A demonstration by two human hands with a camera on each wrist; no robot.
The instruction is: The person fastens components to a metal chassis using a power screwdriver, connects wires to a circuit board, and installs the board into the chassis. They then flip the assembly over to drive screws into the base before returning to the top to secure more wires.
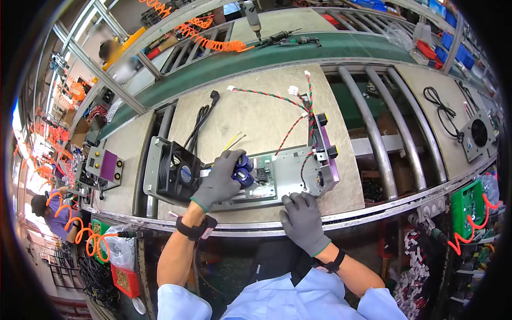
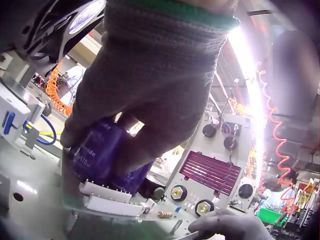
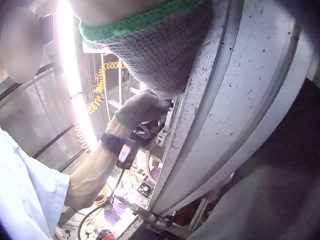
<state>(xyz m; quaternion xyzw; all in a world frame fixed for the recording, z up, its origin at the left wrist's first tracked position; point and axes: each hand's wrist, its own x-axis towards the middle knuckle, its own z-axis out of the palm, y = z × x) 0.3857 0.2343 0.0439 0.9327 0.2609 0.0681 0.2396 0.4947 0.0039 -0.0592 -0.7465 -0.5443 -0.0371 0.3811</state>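
My left hand (image 1: 221, 180) grips the blue cylindrical capacitors (image 1: 244, 173) on a circuit board (image 1: 265, 178). In the left wrist view its fingers wrap the capacitors (image 2: 97, 152), with white pin connectors (image 2: 112, 204) just in front of them. The board sits over the left part of a flat grey metal chassis (image 1: 290, 166). At the chassis's left end stands a black fan (image 1: 178, 172); a panel with purple parts (image 1: 332, 166) rises at its right end. My right hand (image 1: 305, 224) rests its fingers on the chassis's front right edge.
Red-green twisted wires (image 1: 269, 96) with white plugs extend behind the chassis. A black power cord (image 1: 201, 120) lies back left. Metal rollers (image 1: 368, 128) flank the worktop (image 1: 213, 141) on the right. A second fan unit (image 1: 478, 136) sits far right; a purple-panelled unit (image 1: 104, 165) stands left.
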